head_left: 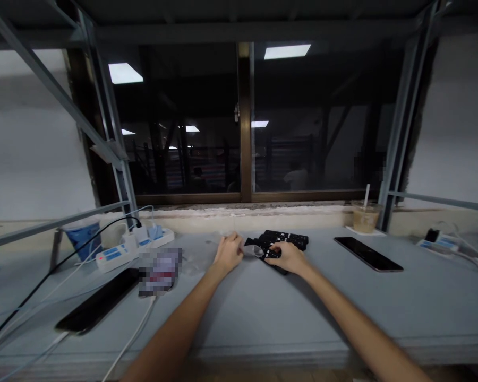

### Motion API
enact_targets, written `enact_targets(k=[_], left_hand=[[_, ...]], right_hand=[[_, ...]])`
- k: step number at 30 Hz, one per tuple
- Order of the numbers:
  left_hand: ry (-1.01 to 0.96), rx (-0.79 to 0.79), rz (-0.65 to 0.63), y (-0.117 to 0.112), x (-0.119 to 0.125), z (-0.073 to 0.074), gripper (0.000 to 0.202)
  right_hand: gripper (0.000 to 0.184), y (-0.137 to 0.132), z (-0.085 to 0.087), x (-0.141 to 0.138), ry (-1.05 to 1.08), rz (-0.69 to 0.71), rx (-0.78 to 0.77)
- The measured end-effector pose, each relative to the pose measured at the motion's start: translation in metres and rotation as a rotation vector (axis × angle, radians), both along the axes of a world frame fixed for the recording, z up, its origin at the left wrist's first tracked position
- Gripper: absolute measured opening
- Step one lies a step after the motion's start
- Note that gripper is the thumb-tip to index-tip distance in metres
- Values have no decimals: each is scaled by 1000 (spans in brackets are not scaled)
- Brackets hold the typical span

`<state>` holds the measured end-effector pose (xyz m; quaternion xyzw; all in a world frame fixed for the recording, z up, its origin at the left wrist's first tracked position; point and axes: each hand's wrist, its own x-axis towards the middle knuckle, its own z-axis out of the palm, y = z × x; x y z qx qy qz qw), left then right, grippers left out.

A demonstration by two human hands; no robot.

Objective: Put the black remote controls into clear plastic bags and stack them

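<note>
The black remote (267, 249) is held far-centre, long axis left-right; right end gripped by right hand (289, 255), left end pinched by left hand (228, 252).

Workplace: assembly-type work station, workshop or factory floor.
- Table (263, 318): long, plain grey, set against a bare white wall (32, 159).
- Frame (103, 122): grey metal struts, angled, rising on both sides and overhead.
- Window (183, 132): dark, brown-framed, reflecting rows of ceiling panel lights (287, 51).
- Sill (242, 212): rough, unfinished.
- Power strips: one left (135, 246), loaded with plugs and cables; one right (438, 244).
- Black parts (289, 240): small, white-dotted, laid mid-table.
- Personal items: two phones (368, 253), drink cup (365, 216) with straw.
</note>
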<state>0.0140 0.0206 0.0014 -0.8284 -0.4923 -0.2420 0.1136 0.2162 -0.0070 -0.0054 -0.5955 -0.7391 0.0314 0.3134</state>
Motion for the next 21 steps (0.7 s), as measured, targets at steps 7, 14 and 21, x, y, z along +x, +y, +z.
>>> enact_targets(k=[7, 14, 21], left_hand=[[67, -28, 4, -9, 3, 2, 25], [-16, 133, 111, -4, 1, 4, 35], [-86, 150, -34, -5, -1, 5, 57]], right_hand=[[23, -5, 9, -3, -1, -34, 61], [27, -7, 20, 3, 186, -202, 279], [30, -9, 21, 2, 307, -215, 414]])
